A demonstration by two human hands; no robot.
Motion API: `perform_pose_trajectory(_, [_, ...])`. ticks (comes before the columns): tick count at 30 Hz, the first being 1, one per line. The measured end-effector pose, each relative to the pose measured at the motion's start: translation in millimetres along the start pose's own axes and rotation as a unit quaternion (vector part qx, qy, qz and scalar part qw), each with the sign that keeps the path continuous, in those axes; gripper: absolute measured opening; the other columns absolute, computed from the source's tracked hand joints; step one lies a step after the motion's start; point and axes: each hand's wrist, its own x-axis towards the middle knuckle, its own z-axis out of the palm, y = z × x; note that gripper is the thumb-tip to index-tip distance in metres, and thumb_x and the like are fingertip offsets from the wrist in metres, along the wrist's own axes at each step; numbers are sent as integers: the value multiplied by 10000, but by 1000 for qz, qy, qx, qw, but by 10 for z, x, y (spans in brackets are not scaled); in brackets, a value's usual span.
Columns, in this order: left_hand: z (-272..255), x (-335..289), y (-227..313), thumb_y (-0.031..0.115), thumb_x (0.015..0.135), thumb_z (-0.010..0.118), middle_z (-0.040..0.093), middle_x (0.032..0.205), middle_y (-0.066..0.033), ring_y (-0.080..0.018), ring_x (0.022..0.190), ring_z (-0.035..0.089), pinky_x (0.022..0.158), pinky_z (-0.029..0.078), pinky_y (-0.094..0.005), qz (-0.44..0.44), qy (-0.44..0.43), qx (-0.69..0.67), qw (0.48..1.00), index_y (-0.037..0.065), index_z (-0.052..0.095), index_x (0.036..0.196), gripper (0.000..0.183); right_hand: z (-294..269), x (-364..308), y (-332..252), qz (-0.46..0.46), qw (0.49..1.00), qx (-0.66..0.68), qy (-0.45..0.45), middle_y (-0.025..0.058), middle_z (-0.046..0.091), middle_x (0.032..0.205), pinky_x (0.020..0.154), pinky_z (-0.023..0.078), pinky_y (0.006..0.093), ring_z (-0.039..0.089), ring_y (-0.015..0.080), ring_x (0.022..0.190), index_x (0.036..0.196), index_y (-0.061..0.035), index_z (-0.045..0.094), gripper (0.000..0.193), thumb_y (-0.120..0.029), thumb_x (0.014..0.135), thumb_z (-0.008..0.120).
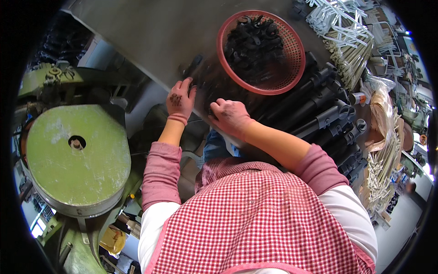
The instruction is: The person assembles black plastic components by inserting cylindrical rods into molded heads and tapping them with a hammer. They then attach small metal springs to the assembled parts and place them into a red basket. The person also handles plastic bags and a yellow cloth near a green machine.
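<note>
Both my hands, in thin pinkish gloves with dark smudges, are at the near edge of a grey worktable [146, 34]. My left hand [180, 101] rests at the table's edge with its fingers reaching forward and the thumb apart. Just beyond its fingertips lies a short dark tube-like piece [193, 65]. To its right, my right hand [231, 118] is closed, its fingers curled under; what they grip, if anything, is hidden. Ahead of it a red plastic basket [267, 92] holds many small curved black parts [255, 41].
Black tubes with clip-like ends [324, 114] lie piled right of my right hand. Farther right are bundles of pale rods [351, 59], white bent wire pieces [335, 18] and a clear plastic bag [381, 102]. A green machine with a round-cornered cover [77, 160] stands at my left.
</note>
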Motion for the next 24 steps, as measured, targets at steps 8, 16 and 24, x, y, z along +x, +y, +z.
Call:
perform_pose_trajectory(8, [407, 996, 1388, 221, 806, 745, 655, 1074, -67, -279, 1006, 644, 832, 522, -421, 283, -143, 127, 940, 177, 698, 1107, 308, -831, -42, 1373, 262, 960, -99, -8, 108, 650, 1206, 931, 505, 429, 612, 311, 1135, 1167, -149, 681, 340, -253, 846, 641])
perform_pose_trajectory(16, [930, 1156, 1707, 277, 904, 581, 749, 992, -86, -282, 978, 714, 813, 565, -417, 187, -358, 232, 885, 174, 758, 1018, 234, -570, 394, 1742, 212, 968, -10, -136, 183, 638, 1276, 1008, 512, 431, 611, 336, 1220, 1235, -115, 660, 368, -149, 875, 595])
perform_pose_trajectory(24, [380, 947, 1534, 223, 818, 816, 736, 935, -109, -210, 867, 711, 784, 555, -323, -60, -173, -231, 956, -21, 686, 1025, 346, -805, 142, 1787, 225, 847, 474, 87, 68, 712, 925, 747, 545, 326, 657, 189, 843, 993, 7, 721, 301, -278, 973, 626])
